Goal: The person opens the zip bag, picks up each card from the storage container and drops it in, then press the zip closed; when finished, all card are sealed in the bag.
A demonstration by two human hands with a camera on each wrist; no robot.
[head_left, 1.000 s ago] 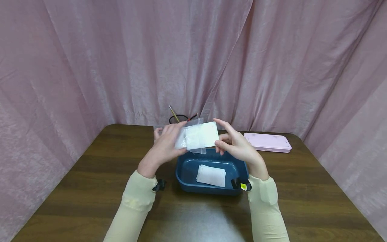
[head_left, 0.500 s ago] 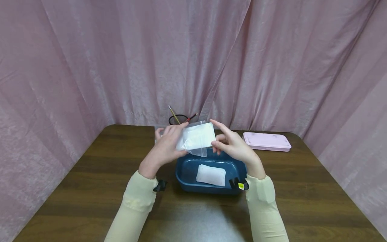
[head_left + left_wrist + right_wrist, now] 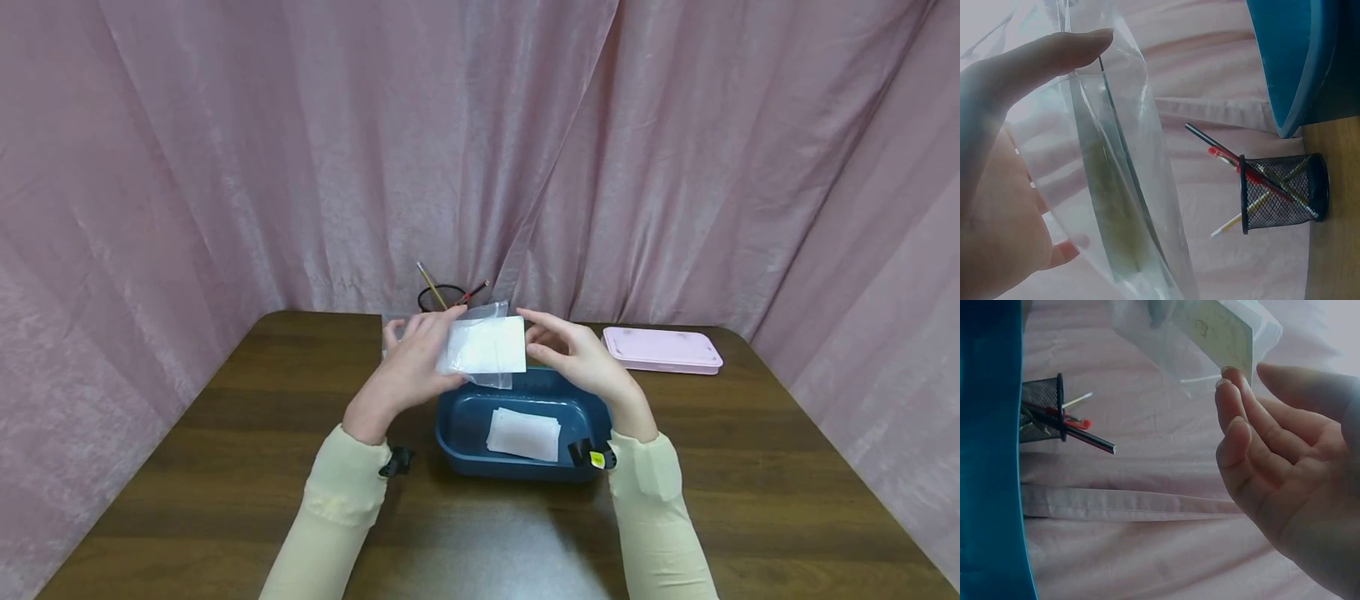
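The clear plastic bag [image 3: 483, 346] with a white pad inside hangs in the air above the far edge of the blue tub [image 3: 465, 421]. Your left hand [image 3: 408, 358] holds it from the left, thumb and fingers closed on the film. Your right hand [image 3: 573, 354] sits at the bag's right edge, fingers loosely bent, fingertips [image 3: 1232, 387] just touching its corner without gripping. 1 white pad [image 3: 522, 433] lies in the tub. A mesh pen cup [image 3: 441, 296] stands behind, a pink case [image 3: 662, 349] to the right on the table [image 3: 187, 467]
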